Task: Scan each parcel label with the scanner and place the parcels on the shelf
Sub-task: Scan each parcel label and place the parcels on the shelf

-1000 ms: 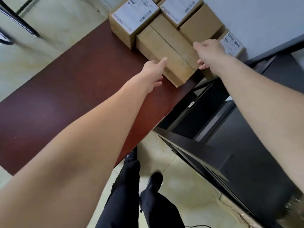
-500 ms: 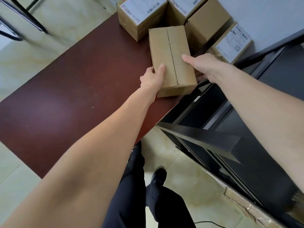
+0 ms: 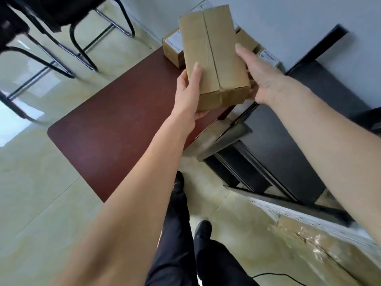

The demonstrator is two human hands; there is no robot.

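Now plain parcel [image 3: 212, 56] lifted above surface [image 3: 115, 131]; left hand [image 3: 188, 93] grip and right hand [image 3: 259, 77] grip both clasping its sides

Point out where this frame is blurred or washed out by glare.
Head view: motion blur smears the shelf edge at lower right and the chairs at upper left; window glare whitens the floor at left; the held parcel stays fairly sharp.
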